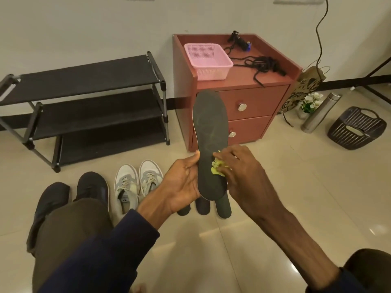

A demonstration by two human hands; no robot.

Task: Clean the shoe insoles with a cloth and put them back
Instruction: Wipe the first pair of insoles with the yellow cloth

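Apparently cloth (pixel 216 167) lies under right hand (pixel 243 172), against insole (pixel 210 123).

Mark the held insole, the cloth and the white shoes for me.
insole (pixel 210 123), head view, on its dark upper face near the toe end.
cloth (pixel 216 167), head view, on the yellow wad against the insole.
white shoes (pixel 127 182), head view, on one shoe's laces.

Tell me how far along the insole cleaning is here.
Done: four insoles are out; three dark foam insoles lie on the floor. In hand: the left hand holds a fourth dark grey insole upright while the right hand presses a yellow-green cloth on it. Left: refitting them into the white sneakers and black shoes. Wiped count unclear.
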